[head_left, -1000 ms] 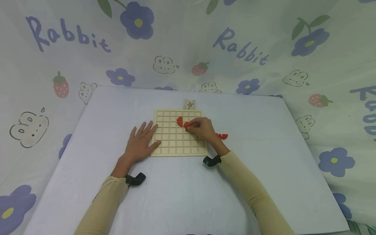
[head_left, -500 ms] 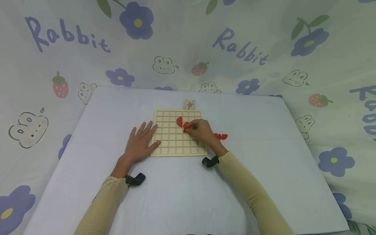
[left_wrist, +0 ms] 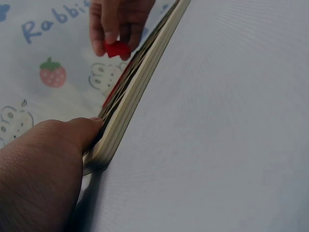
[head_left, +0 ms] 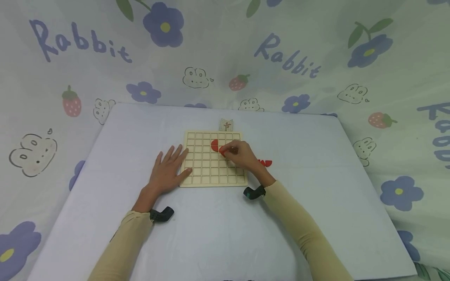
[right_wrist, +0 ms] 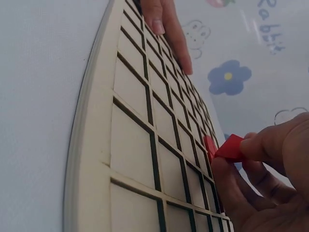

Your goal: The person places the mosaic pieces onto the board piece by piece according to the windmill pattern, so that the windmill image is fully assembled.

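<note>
A pale wooden board (head_left: 205,172) with a square grid lies on the white table. On its left edge rests my left hand (head_left: 168,169), fingers spread and straight, thumb over the near squares. My right hand (head_left: 242,154) pinches a small red piece (right_wrist: 231,149) between thumb and fingertips, close over the grid. That piece looks angular in the right wrist view, and the fingers partly cover it. Set in the board just to its left is a red rounded piece (head_left: 215,145) with one straight side.
Several more red pieces (head_left: 268,163) lie right of the board, partly hidden by the right wrist. A small card with a grid and brown figure (head_left: 226,125) sits at the board's far edge. A patterned cloth (head_left: 218,50) hangs behind the table.
My right hand has shifted slightly over the same spot, and the pinched red piece shows at a different angle between the fingers. The left hand and the board have stayed put.
</note>
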`<state>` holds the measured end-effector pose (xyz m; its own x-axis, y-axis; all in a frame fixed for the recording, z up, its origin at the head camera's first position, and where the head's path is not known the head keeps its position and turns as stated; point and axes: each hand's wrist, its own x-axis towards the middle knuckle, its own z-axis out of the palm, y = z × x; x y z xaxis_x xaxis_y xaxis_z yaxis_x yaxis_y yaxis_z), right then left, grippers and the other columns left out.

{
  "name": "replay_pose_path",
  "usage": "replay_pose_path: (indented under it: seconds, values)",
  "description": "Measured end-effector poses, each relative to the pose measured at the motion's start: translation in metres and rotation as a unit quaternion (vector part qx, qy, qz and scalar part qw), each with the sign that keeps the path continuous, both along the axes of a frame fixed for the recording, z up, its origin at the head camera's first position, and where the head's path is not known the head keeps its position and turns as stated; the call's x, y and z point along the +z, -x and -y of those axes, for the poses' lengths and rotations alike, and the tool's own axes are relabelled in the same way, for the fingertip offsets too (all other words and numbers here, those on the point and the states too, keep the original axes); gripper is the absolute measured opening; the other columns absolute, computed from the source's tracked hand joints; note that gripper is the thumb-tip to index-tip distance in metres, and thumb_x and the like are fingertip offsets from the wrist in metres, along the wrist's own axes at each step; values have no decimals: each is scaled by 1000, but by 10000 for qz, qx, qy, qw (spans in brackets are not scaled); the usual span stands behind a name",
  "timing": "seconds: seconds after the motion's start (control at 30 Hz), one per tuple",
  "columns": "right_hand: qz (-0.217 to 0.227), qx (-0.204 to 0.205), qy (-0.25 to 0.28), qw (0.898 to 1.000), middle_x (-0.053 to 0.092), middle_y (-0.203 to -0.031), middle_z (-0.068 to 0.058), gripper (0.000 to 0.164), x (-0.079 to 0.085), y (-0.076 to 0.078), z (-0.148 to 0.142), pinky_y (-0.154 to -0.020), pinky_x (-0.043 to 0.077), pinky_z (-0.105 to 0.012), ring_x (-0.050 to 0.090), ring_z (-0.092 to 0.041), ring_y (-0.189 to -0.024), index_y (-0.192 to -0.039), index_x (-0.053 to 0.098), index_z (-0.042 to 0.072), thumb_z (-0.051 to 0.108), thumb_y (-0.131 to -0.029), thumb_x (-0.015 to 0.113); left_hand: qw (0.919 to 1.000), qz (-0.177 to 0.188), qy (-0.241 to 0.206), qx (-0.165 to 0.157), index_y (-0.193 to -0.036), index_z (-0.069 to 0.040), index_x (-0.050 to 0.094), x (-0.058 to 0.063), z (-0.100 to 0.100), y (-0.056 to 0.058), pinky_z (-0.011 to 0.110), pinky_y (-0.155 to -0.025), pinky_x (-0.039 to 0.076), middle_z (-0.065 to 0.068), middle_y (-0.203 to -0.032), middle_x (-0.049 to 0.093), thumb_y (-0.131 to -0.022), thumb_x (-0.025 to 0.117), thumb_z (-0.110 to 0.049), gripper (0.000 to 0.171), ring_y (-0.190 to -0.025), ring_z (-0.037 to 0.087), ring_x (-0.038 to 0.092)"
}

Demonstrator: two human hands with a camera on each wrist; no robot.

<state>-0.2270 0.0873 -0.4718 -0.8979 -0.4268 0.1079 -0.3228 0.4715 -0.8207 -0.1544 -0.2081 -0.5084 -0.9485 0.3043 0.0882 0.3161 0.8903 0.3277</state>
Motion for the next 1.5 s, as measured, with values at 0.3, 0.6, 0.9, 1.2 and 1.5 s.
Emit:
replay_pose_path:
  seconds: [0.3, 0.6, 0.9, 1.2, 1.5]
  values:
    - [-253, -525, -439, 9973, 71, -91, 2, 12, -11, 0, 8, -72, 54, -28, 65, -12, -81, -99, 76, 10, 7, -88, 71, 10000, -6, 6, -6, -158, -15, 24, -1, -1, 1, 58, -114, -1, 10, -163, 16, -97, 42, -62, 79, -149, 33, 6]
    - [-1421, -161, -1209, 9823, 71, -85, -1, 9, -10, -7, 16, -68, 51, -25, 60, -10, -73, -91, 78, 7, 4, -87, 72, 10000, -15, 19, 13, -158, -15, 24, -1, 1, 1, 58, -115, -1, 9, -163, 16, -97, 42, -62, 79, -149, 32, 5]
    - [-1479, 107, -1025, 9836, 70, -82, -2, 4, -10, -8, 14, -66, 49, -26, 60, -12, -73, -87, 77, 5, 7, -85, 78, 10000, -10, 33, 34, -157, -14, 25, -2, 0, 1, 59, -114, -1, 11, -162, 16, -97, 41, -60, 78, -149, 34, 6]
    - [-1244, 129, -898, 9881, 70, -87, 1, 5, -13, -7, 10, -72, 52, -24, 63, -10, -78, -90, 76, 7, 6, -85, 78, 10000, -24, 78, 43, -157, -14, 25, -2, 1, 1, 58, -114, 1, 10, -162, 17, -97, 42, -61, 78, -149, 33, 7]
    - [-1205, -53, -744, 9899, 71, -93, 1, 10, -9, -12, -12, -69, 53, -27, 65, -11, -80, -97, 76, 7, 7, -88, 74, 9999, -52, 74, 58, -157, -14, 26, -2, 0, 2, 58, -115, 1, 10, -162, 17, -97, 42, -61, 78, -149, 33, 7]
